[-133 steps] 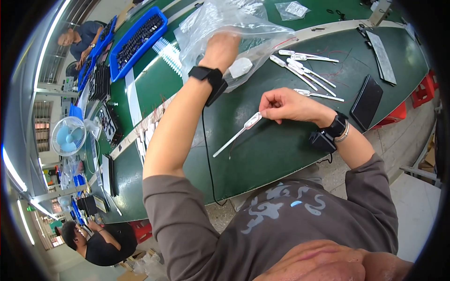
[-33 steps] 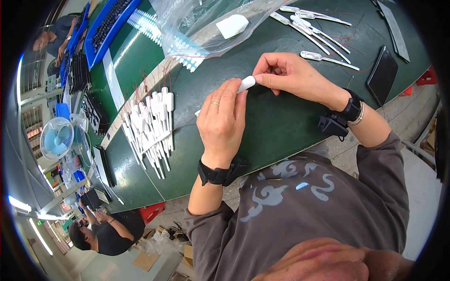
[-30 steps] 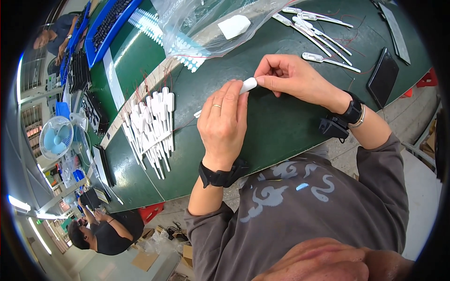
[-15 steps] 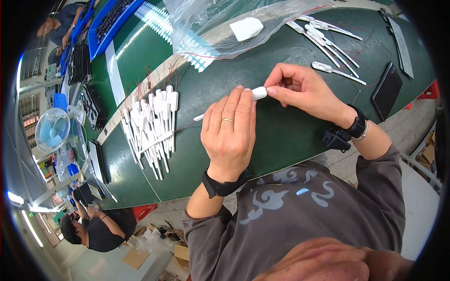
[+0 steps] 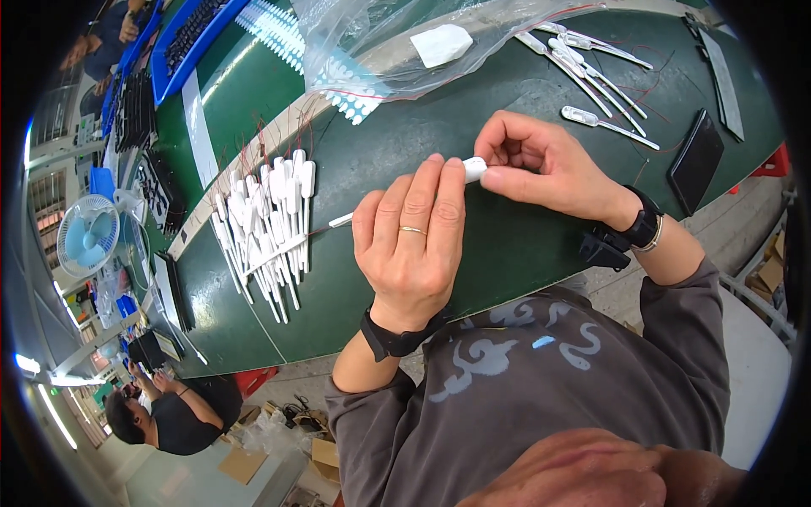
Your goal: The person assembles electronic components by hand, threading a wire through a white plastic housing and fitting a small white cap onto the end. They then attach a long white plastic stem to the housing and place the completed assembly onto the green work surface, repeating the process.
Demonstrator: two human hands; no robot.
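Note:
A white plastic stick-shaped piece (image 5: pixel 475 170) with a wide rounded end lies under my left hand (image 5: pixel 410 241), whose fingers are closed over its middle and hide most of it. Its thin end juts out left of the hand, with a fine reddish wire trailing from it. My right hand (image 5: pixel 545 169) pinches the wide end between thumb and forefinger, the other fingers curled in. Left of my hands is a pile of similar white pieces (image 5: pixel 269 220) with thin red wires. Several more white pieces (image 5: pixel 583 72) lie at the far right, showing hollow, open sides.
A clear plastic bag (image 5: pixel 380 51) with a white block (image 5: pixel 441 45) sits at the back, by a sheet of pale blue dots (image 5: pixel 351 97). A black phone-like slab (image 5: pixel 698 160) lies right. Blue bins (image 5: pixel 165 80) and a fan (image 5: pixel 89 235) stand left; another person (image 5: pixel 182 414) sits lower left.
The white piece's thin end now reaches farther left past my left hand, and less of its wide end shows. My right thumb and forefinger have shifted slightly around that end.

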